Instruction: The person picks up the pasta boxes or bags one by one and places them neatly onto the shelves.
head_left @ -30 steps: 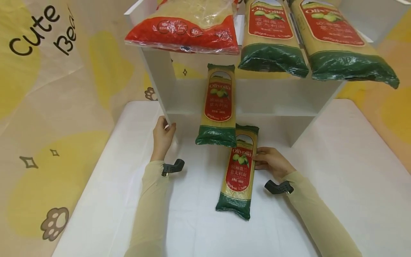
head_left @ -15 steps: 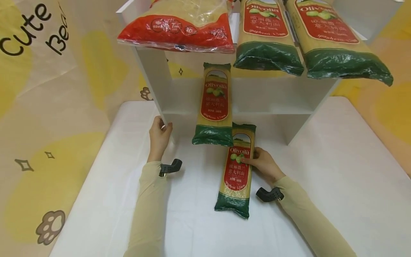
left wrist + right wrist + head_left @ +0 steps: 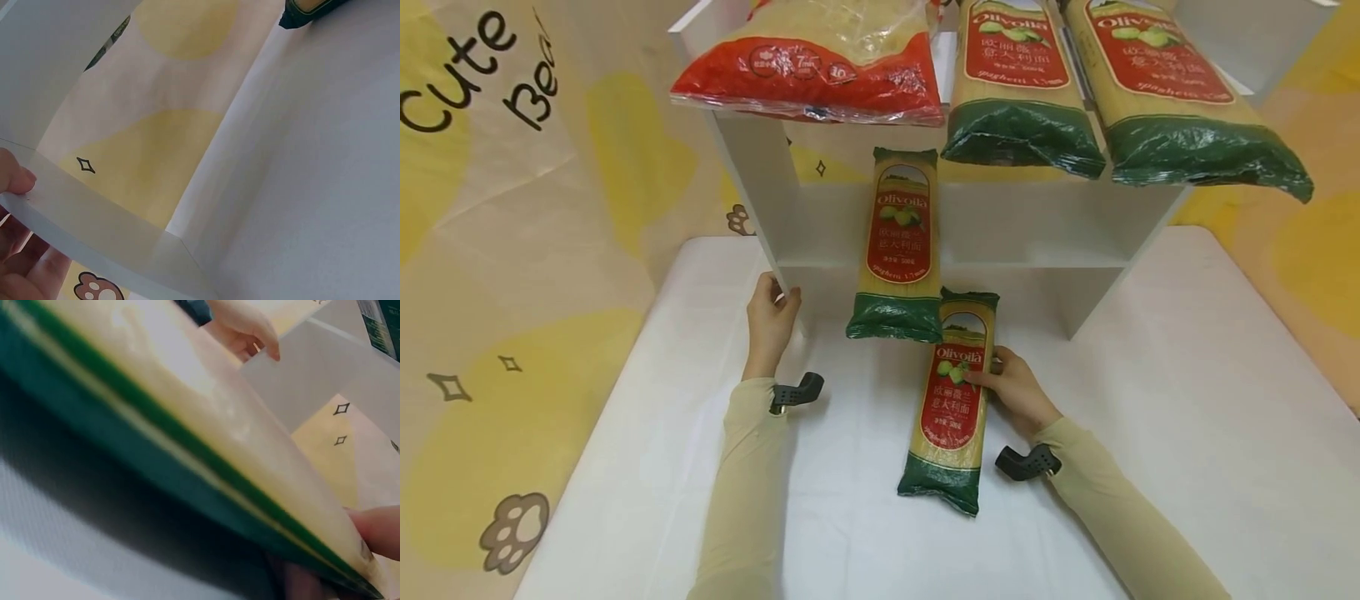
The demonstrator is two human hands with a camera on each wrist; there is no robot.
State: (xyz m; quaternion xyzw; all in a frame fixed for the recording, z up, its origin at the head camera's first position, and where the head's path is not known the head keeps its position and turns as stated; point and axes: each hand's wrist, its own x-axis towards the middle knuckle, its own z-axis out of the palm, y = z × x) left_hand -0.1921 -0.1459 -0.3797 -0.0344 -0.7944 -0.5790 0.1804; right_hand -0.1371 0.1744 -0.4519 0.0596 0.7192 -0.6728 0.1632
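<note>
My right hand (image 3: 1017,390) grips a spaghetti packet (image 3: 946,417) by its right edge, thumb on the red label and fingers beneath. Its upper end lies under the shelf, partly hidden behind another spaghetti packet (image 3: 898,225) that rests on the middle shelf with its green end sticking out. In the right wrist view the held packet (image 3: 206,419) fills much of the frame, with a thumb (image 3: 378,531) on its face. My left hand (image 3: 770,325) holds the front edge of the left side panel (image 3: 94,244) of the white shelf unit, thumb inside and fingers outside.
On the top shelf lie a red-ended pasta bag (image 3: 820,75) and two more spaghetti packets, one in the middle (image 3: 1022,92) and one at the right (image 3: 1187,100), all overhanging the front. A white cloth (image 3: 865,533) covers the table. Printed fabric (image 3: 550,275) hangs behind.
My right thumb has moved from the spaghetti packet's right edge onto its label, and the hand now grips it. The left hand stays on the panel. The head view has shifted slightly.
</note>
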